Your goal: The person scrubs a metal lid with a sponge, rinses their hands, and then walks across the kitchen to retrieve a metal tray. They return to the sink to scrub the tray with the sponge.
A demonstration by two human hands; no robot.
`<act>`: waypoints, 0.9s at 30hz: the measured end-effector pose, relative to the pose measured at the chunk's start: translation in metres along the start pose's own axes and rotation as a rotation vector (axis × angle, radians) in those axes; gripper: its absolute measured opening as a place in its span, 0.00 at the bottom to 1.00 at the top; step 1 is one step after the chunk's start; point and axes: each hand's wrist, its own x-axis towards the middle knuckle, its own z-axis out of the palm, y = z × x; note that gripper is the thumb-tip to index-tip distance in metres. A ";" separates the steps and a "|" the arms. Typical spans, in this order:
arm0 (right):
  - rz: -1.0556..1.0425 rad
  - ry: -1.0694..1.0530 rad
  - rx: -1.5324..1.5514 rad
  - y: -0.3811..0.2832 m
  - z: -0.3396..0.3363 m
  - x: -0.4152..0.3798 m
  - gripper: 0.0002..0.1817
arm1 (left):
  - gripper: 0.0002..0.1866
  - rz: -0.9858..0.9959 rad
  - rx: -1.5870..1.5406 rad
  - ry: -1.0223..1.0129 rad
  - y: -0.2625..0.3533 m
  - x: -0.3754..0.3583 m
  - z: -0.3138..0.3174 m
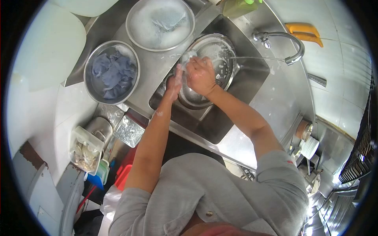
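A round steel bowl (230, 45), wet and streaked with suds, lies tilted in the sink (252, 74). My left hand (174, 84) grips its near left rim, the thumb pointing up along the edge. Over the bowl, my right hand (201, 76) is closed, its fingers bent near the left rim. Whitish foam shows by the fingertips; whatever they hold is hidden. From the curved faucet (295, 57) a thin stream of water runs sideways in this view, into the bowl. Suds also cling to my left hand and wrist.
Left of the sink stand a steel basin of foamy water (138, 27) with a patterned cloth (169, 19) and a steel bowl (87, 78) holding grey-blue cloth (112, 72). A yellow-orange handle (305, 31) is by the wall. A plastic container (84, 151) sits low at left.
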 end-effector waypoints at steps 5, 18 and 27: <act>-0.196 0.099 0.085 0.028 0.020 -0.011 0.18 | 0.53 0.000 -0.018 -0.014 0.002 0.004 0.000; 0.006 0.159 0.164 0.128 0.031 -0.006 0.18 | 0.56 -0.038 0.146 -0.095 0.014 -0.006 -0.006; 0.871 -0.316 -0.398 0.248 0.113 -0.189 0.14 | 0.46 0.057 0.176 0.028 0.006 -0.005 0.005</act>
